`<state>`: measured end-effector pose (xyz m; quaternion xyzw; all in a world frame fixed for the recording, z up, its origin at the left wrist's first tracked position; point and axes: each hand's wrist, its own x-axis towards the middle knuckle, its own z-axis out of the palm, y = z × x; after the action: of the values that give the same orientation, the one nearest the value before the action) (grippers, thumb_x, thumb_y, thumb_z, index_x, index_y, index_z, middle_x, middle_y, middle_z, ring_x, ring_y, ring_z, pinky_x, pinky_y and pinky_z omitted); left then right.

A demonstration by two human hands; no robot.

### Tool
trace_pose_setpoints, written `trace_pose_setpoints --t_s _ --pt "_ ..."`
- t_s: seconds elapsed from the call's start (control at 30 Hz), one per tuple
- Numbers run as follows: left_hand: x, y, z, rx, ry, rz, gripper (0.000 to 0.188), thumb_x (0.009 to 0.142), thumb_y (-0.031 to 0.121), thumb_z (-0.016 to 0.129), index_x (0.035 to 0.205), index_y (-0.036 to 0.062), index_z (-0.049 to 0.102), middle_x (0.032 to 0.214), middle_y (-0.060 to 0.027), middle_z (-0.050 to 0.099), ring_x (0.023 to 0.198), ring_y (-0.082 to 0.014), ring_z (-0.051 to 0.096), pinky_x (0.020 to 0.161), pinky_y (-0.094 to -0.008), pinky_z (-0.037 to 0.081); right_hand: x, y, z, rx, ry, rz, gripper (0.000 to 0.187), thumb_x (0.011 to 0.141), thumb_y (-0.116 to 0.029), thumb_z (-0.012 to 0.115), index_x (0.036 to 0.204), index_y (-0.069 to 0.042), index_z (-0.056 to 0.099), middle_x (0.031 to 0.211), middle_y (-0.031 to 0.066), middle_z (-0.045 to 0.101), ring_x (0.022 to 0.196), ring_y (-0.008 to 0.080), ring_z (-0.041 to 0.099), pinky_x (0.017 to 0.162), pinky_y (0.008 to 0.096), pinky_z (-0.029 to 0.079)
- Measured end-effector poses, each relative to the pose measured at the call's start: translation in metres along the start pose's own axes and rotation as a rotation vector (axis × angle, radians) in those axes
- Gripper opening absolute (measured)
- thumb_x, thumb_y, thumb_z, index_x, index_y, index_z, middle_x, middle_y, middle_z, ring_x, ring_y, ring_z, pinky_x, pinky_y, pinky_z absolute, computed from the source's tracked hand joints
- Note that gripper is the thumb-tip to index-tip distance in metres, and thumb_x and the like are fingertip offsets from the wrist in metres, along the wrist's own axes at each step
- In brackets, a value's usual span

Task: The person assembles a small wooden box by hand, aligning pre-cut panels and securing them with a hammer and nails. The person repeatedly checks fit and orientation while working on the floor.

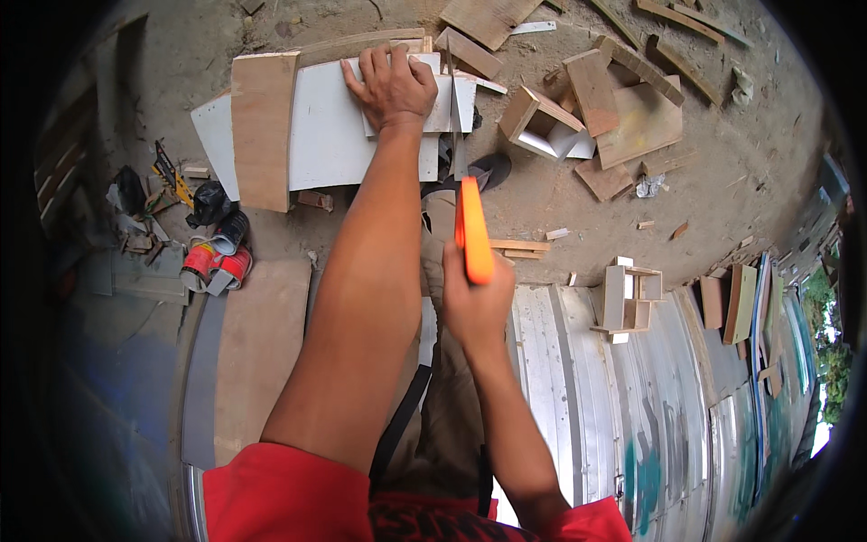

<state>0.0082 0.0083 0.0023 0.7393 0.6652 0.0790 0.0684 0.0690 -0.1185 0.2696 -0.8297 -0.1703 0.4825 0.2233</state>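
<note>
My left hand (393, 86) presses down with spread fingers on a narrow white board (441, 117). That board lies across a larger white panel (330, 135), beside a strip of brown plywood (264, 131). In my right hand (479, 307) is the orange handle of a handsaw (474, 235), gripped with the fingers wrapped round it. The thin saw blade points away from me and crosses the narrow board near its right end, just right of my left hand. How deep the blade sits in the wood cannot be made out.
Open wooden boxes (542, 125) and plywood offcuts (641, 122) lie on the dirt floor at the far right. Paint cans (233, 268) and black plastic bags (210, 203) stand at the left. A small wooden frame (629, 298) rests on metal sheeting (578, 388). My shoe (492, 170) is near the board's end.
</note>
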Motion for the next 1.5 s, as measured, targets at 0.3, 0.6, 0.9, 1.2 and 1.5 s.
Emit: trace_pose_setpoints --t_s 0.3,0.6,0.9,1.2,1.5 --pt "-0.007 0.002 -0.003 0.004 -0.018 -0.002 0.029 0.083 0.027 0.054 0.103 0.014 0.07 0.108 -0.0044 0.063 0.119 -0.0239 0.05 0.116 -0.058 0.015 0.066 -0.015 0.015 0.021 0.074 -0.086 0.024 0.089 -0.011 0.063 0.071 0.005 0.059 0.058 0.0157 0.059 0.051 0.0264 0.058 0.056 0.0387 0.045" --pt "-0.005 -0.008 -0.006 -0.012 0.024 -0.051 0.028 0.082 0.026 0.055 0.101 0.013 0.071 0.108 -0.0051 0.062 0.119 -0.0247 0.05 0.116 -0.0575 0.016 -0.076 -0.019 -0.048 -0.025 -0.056 0.102 0.012 0.09 -0.01 0.066 0.086 0.001 0.065 0.061 0.0155 0.058 0.057 0.0247 0.065 0.056 0.0369 0.049" --pt "0.0 0.001 -0.008 -0.03 -0.007 -0.022 0.029 0.08 0.026 0.055 0.101 0.0114 0.069 0.108 -0.0061 0.063 0.119 -0.0254 0.05 0.115 -0.0591 0.017 0.06 0.002 0.028 0.054 0.002 0.019 0.024 0.092 -0.015 0.064 0.08 0.005 0.06 0.062 0.015 0.059 0.052 0.0189 0.053 0.055 0.0373 0.043" --pt "-0.002 0.004 -0.009 -0.08 0.0 -0.04 0.027 0.08 0.024 0.057 0.101 0.0115 0.069 0.107 -0.0065 0.063 0.118 -0.0264 0.051 0.115 -0.0599 0.018 -0.053 -0.008 -0.032 0.062 -0.044 0.157 0.018 0.093 -0.01 0.063 0.083 0.005 0.063 0.061 0.0092 0.057 0.058 0.0131 0.054 0.057 0.0331 0.045" --pt "-0.005 -0.005 -0.005 0.004 0.012 -0.032 0.03 0.081 0.026 0.056 0.103 0.0127 0.071 0.108 -0.0067 0.063 0.119 -0.0259 0.05 0.116 -0.0585 0.016 -0.063 0.0 -0.029 -0.019 -0.079 0.1 0.015 0.091 -0.009 0.065 0.083 0.003 0.064 0.063 0.0122 0.059 0.058 0.0179 0.057 0.058 0.0352 0.046"
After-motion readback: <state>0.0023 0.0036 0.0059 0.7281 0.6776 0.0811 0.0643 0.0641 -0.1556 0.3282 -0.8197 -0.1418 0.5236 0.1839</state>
